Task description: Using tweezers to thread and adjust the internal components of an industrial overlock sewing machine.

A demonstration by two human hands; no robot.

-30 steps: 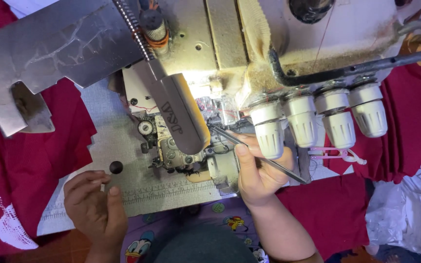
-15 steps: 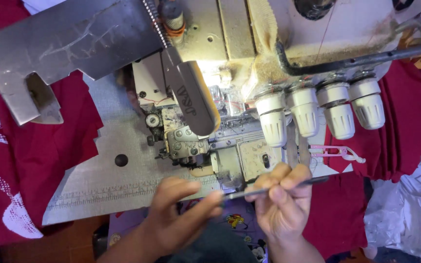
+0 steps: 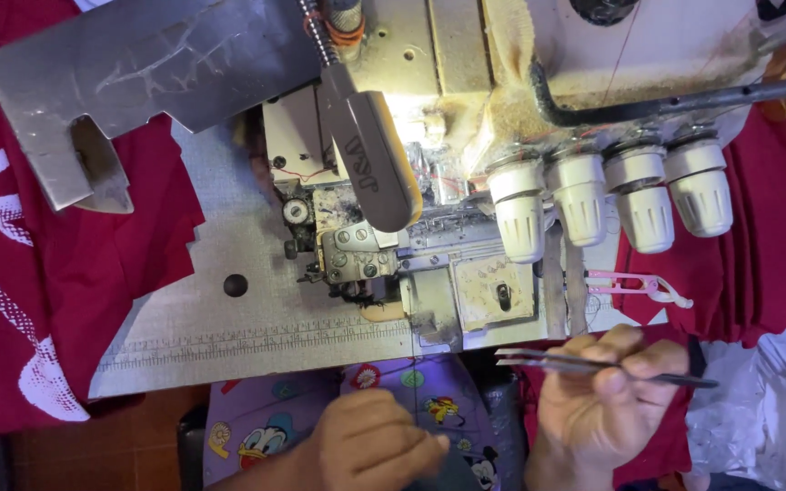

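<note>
Right hand [image 3: 607, 400] pinched thin tweezers [image 3: 593, 365] near the sewing machine [image 3: 429, 227], left hand [image 3: 375, 445] curled loosely below, holding nothing, red cloth [image 3: 84, 264] beside.

Slim metal tweezers [image 3: 593, 365], dark and thin, lying almost level, tips pointing left and slightly parted, rear end poking out to the right. Pinched between thumb and fingers of the right hand [image 3: 604, 403], just below the front edge of the sewing machine's plate, over red cloth.

Garment workshop, industrial overlock sewing machine [image 3: 429, 182] (four tension knobs), red fabric [image 3: 93, 264]
</note>
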